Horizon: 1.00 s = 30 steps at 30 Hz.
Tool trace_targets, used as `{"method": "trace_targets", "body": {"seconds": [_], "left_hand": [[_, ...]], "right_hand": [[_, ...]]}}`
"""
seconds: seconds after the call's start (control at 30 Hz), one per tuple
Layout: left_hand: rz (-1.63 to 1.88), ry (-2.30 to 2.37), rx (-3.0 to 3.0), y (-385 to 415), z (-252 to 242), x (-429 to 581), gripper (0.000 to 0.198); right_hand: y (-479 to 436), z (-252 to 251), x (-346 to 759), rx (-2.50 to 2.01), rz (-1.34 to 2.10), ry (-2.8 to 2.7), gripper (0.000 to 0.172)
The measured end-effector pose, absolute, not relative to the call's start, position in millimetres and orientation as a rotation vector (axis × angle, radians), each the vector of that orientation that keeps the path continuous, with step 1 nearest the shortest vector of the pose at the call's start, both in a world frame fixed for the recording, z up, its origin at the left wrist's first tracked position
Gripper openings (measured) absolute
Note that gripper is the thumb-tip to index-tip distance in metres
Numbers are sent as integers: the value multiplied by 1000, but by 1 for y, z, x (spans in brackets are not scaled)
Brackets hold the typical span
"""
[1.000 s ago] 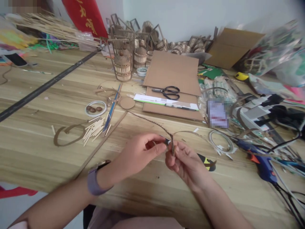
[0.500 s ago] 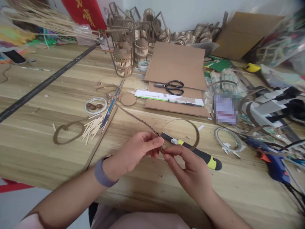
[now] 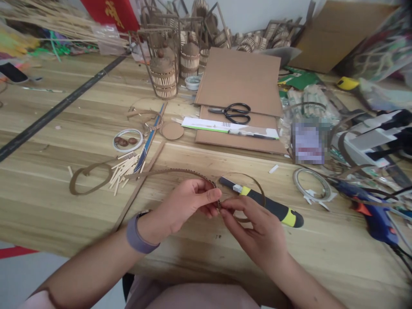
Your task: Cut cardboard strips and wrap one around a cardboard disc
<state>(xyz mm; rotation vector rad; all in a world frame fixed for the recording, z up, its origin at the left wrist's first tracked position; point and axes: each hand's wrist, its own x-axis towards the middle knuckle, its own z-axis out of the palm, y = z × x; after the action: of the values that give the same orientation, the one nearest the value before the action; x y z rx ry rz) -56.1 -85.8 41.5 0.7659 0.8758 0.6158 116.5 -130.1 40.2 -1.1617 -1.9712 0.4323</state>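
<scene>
Between my hands runs a thin brown strip of corrugated cardboard (image 3: 180, 171), its ridged edge showing. My left hand (image 3: 193, 199) pinches it between thumb and fingers. Close beside, my right hand (image 3: 254, 223) pinches the same strip with thumb and forefinger. One free length bows out to the left over the table; another part curls in a loop behind my right hand. Under that loop lies a black and yellow utility knife (image 3: 273, 206), partly hidden by my right hand. To the left are small pale wooden sticks (image 3: 124, 171) and a coiled brown strip (image 3: 77, 182).
Black-handled scissors (image 3: 236, 113) rest on cardboard sheets (image 3: 238, 81). A blue glue gun (image 3: 376, 219) and a tape roll (image 3: 312, 184) lie right. A white ring (image 3: 128, 140) holds brown beads. Small lantern-like models (image 3: 163, 77) stand at the back.
The strip's free left length has swung toward me and to the left, now bowing out in an arc. The loop behind my right hand has shifted downward. Both hands keep their pinch.
</scene>
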Motion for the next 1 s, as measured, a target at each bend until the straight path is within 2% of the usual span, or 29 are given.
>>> {"method": "trace_targets", "body": {"seconds": [0.2,0.57,1.0], "left_hand": [[650,892,806,-87,40,-56,46],[690,1116,1144,-94,43,-56,25],[682,1169,1326,-98,36,-54,18]], "right_hand": [[-129,41,117,-1163,465,-1963,12],[-124,43,114,-1400,1103,-1574,14],[-121,42,114,-1560,1307,-1530,19]]}}
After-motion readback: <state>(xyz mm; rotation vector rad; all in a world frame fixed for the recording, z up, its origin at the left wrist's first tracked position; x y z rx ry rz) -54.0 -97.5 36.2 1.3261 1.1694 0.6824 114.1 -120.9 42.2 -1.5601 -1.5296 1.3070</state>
